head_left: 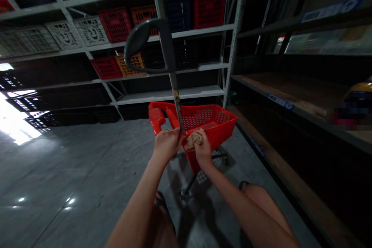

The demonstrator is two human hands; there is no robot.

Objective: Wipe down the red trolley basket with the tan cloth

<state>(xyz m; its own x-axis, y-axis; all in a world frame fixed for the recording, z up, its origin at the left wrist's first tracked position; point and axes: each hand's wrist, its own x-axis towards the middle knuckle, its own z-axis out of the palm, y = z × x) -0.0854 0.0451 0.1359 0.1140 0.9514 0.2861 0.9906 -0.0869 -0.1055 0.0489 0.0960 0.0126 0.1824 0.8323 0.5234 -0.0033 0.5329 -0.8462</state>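
Note:
A red plastic shopping cart (225,128) on wheels stands before me, with slotted basket walls. From its near side rises a tilted metal pole (174,85), topped by a dark grey loop-shaped handle (168,44). My left hand (167,143) is closed on the cart's near rim, right beside the foot of the pole; its fingertips are partly hidden. In my right hand (204,149) is a crumpled beige cloth (194,140), bunched against the near outer side of the basket. Both hands are close together.
Metal racking (200,33) behind the cart holds red crates (114,25), white crates (91,31) and a yellow crate (130,64). Along the right runs a wooden shelf (293,89) with blue-and-white labels. My feet are on the grey floor (87,178), close to the cart's wheels.

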